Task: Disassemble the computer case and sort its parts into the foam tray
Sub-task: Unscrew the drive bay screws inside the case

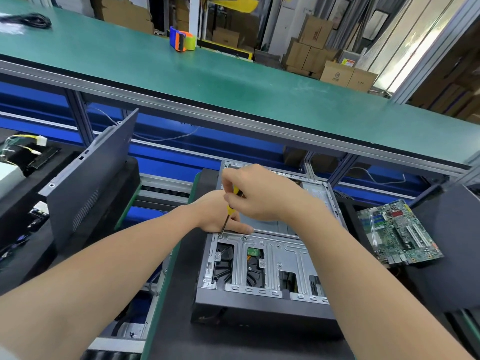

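Observation:
The open computer case [270, 276] lies on dark foam in front of me, its silver drive cage facing up, with a black fan and a green part showing through the cut-outs. My right hand [257, 193] grips a yellow-handled screwdriver [228, 209] held upright. Its tip rests on a screw [220, 236] at the cage's far-left corner. My left hand [218, 214] lies on the case edge beside the shaft, fingers steadying it near the tip.
A removed dark side panel [88, 183] leans upright at the left. A green motherboard [397, 232] rests on black foam at the right. Cables and parts sit at the far left [26, 152]. Behind runs a green conveyor bench [233, 79] with a tape dispenser [180, 40].

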Demonstrator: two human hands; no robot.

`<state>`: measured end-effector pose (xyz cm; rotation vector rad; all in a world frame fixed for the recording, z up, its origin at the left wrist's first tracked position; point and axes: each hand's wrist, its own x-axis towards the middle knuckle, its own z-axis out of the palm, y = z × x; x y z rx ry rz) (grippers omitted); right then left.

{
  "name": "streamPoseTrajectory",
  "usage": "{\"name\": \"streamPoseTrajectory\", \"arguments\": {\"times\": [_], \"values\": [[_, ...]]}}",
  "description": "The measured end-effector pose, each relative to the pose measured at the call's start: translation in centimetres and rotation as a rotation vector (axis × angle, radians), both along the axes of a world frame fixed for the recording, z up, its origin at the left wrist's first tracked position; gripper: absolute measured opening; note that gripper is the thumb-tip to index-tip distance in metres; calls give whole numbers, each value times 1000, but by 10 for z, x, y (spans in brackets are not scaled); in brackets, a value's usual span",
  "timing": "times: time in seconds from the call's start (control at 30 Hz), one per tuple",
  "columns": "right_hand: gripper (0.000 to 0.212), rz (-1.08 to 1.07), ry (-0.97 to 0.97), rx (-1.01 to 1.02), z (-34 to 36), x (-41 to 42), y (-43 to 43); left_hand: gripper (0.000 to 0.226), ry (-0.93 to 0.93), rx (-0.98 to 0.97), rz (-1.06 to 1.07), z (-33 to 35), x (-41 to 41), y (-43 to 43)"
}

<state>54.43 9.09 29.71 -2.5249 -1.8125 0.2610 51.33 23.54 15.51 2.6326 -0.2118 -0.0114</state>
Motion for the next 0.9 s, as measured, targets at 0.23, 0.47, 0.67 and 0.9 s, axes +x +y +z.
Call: {"name": "streamPoseTrajectory", "arguments": {"times": [0.23,0.47,0.67,0.9], "values": [[23,-411,-67,53,-12,-10,8,75,-67,320,-44,2,1,0],[26,-594,-57,63,-23,-5,7,88,-29,430,-45,-5,9,4],[42,-374,-95,-19,-21,-2,10,79,-84,368,-40,-11,8,6],[37,-119,-33,-105,-4,8,-1,74,-72,309,-35,-7,5,3]]}}
